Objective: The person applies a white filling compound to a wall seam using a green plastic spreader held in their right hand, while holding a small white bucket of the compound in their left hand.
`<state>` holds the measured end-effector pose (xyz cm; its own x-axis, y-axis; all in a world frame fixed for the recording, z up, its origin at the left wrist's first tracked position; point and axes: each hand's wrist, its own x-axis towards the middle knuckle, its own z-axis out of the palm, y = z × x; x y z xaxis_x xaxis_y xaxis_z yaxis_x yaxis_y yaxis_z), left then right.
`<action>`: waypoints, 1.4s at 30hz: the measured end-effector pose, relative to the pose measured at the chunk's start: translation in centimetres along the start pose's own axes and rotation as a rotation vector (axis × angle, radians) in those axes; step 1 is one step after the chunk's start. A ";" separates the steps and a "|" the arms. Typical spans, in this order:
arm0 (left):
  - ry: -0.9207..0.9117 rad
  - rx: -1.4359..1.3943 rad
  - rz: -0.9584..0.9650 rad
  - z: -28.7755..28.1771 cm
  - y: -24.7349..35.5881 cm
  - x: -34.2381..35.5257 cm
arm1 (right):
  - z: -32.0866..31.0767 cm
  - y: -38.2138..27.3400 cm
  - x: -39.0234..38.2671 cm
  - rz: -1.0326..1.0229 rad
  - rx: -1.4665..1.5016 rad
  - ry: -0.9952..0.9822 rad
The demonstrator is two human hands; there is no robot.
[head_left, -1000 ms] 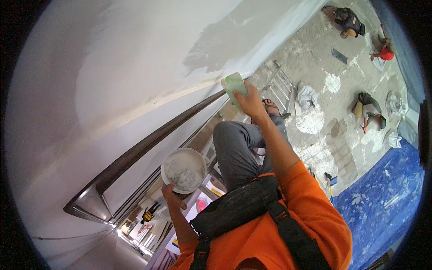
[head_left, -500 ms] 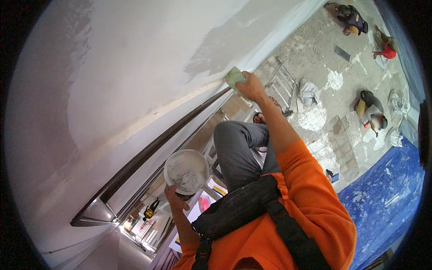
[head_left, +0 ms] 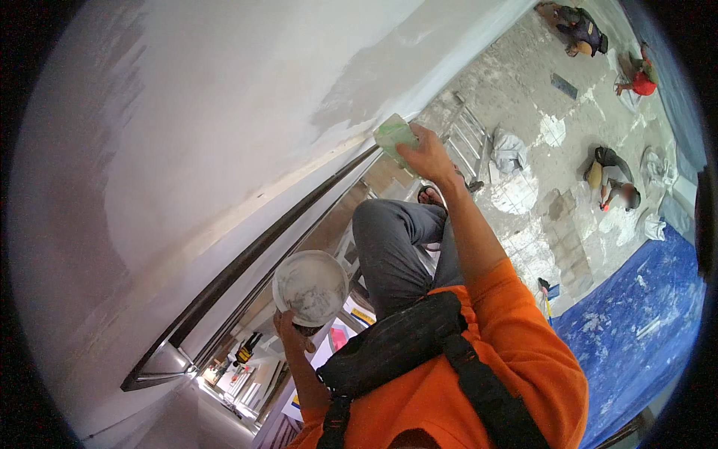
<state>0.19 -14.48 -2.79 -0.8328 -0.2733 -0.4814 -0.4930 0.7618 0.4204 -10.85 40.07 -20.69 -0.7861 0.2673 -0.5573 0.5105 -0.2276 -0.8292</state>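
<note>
My right hand [head_left: 423,157] grips a flat, pale green rectangular pad [head_left: 393,135] with a whitish coating, held up at the grey-and-white patched wall [head_left: 232,97]; whether it touches the wall I cannot tell. My left hand [head_left: 287,328] holds a round white container [head_left: 310,288] by its side, with pale, streaky material inside. Below the pad, a long dark rail or frame [head_left: 243,277] runs diagonally along the wall. My grey-trousered bent leg and sandalled foot [head_left: 431,196] are between my hands, above a distant floor.
An aluminium ladder [head_left: 467,135] is beside a crumpled white sack [head_left: 508,150]. Three co-workers [head_left: 583,34] crouch on the dusty floor [head_left: 538,90] far below. A blue sheet [head_left: 613,314] covers the lower right. Another person [head_left: 247,348] is small at lower left.
My right hand and the green pad have shifted slightly up and to the right over the last second. The container in my left hand sits slightly further right.
</note>
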 end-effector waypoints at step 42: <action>-0.029 -0.469 -0.246 1.6 6.5 -0.3 | 1.0 0.8 1.7 -0.261 -0.746 0.026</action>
<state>-2.36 -8.51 -1.11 -0.6744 -0.3896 -0.6272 -0.7380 0.3310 0.5880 -12.10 39.45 -22.30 -0.9090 0.2495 -0.3340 0.4168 0.5310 -0.7377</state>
